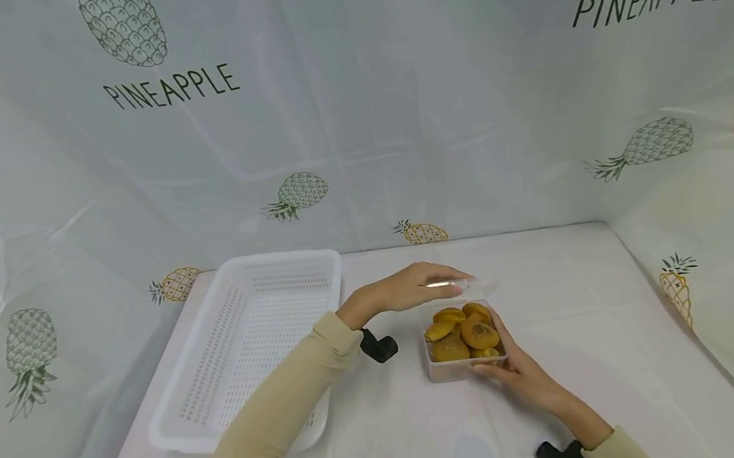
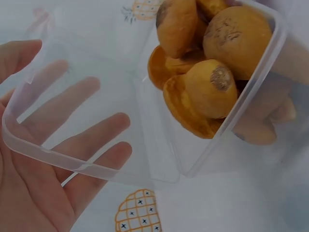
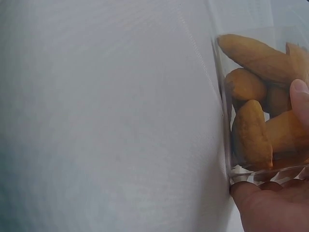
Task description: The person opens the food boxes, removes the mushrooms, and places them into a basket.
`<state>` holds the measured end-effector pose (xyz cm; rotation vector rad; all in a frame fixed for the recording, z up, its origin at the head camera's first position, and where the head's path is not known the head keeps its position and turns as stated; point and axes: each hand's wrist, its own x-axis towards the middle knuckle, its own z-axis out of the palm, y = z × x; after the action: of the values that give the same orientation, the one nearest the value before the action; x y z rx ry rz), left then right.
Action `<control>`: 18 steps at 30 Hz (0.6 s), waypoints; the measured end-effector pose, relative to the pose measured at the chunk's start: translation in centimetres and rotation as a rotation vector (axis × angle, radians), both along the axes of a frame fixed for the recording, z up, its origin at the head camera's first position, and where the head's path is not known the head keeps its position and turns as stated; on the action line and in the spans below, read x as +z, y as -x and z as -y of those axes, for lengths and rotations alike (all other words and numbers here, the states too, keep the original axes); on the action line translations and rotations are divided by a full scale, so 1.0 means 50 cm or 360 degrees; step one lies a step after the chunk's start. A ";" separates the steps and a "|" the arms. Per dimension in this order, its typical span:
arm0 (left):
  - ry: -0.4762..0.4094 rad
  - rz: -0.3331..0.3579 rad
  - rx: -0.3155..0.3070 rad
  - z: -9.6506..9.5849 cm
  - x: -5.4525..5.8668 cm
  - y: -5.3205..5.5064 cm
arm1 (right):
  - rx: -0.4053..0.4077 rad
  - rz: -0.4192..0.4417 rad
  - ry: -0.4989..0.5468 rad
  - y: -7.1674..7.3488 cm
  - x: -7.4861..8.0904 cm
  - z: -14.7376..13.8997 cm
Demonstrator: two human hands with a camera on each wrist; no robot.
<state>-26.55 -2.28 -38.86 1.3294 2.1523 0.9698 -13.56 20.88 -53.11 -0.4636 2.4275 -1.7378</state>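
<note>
While the right hand point(image 1: 521, 376) is wrapped round a see-through box point(image 1: 451, 371), the left hand point(image 1: 409, 289) has hold of its clear lid point(image 2: 106, 96). The box sits on the pale table point(image 1: 398, 424), roughly 5 o'clock from the middle of the head view, and it's full of yellow-orange pieces point(image 1: 479, 333), some roundish, some long. Can't say for sure what they are, tbh.

Taking the box as the clock's centre, the right hand comes in from 4 o'clock, thumb on the near wall, fingers along the side. The left hand reaches over from about 11, and the lid is up around 12. In the left wrist view its fingers are fairly spread and show through the plastic, thumb by the lid's edge. The lid's edge meets or overlaps the box rim there; I can't tell if they're joined.

Over at 9 o'clock there's a big white perforated basket point(image 1: 284, 257), partly behind the left arm's beige sleeve point(image 1: 291, 391). Each wrist has a black gadget point(image 1: 377, 346) on it. At 12, behind everything, hangs a whitish pineapple-print curtain point(image 1: 393, 103).
</note>
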 end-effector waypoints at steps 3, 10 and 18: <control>-0.0039 0.0083 0.0047 -0.001 -0.003 0.011 | 0.0004 -0.0004 0.0017 -0.002 0.002 0.001; -0.0170 0.0441 0.0131 0.005 -0.016 0.036 | -0.0027 0.0007 -0.0018 -0.003 0.001 0.002; -0.0298 0.0518 0.0275 0.004 -0.036 0.058 | -0.0049 0.0023 -0.0025 -0.004 0.002 0.003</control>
<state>-29.47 -2.46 -40.68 0.9913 1.9857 1.3809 -13.37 20.73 -53.03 -0.4130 2.4488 -1.7268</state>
